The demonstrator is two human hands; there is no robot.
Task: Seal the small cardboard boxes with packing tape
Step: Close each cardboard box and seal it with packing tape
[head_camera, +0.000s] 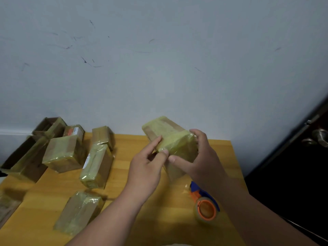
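I hold a small cardboard box [170, 137] wrapped in yellowish clear tape, tilted above the wooden table [134, 176]. My left hand [147, 167] grips its near left edge, thumb and fingers on the taped face. My right hand [197, 157] grips its right side, fingers curled over the top edge and thumb on the front. A tape dispenser [205, 205] with an orange core and blue handle lies on the table just below my right forearm.
Several taped boxes lie on the table's left half, among them one [97, 166] in the middle and one [78, 212] near the front. More boxes [33, 153] are piled at the far left. A dark door with a metal knob [319, 137] stands at right.
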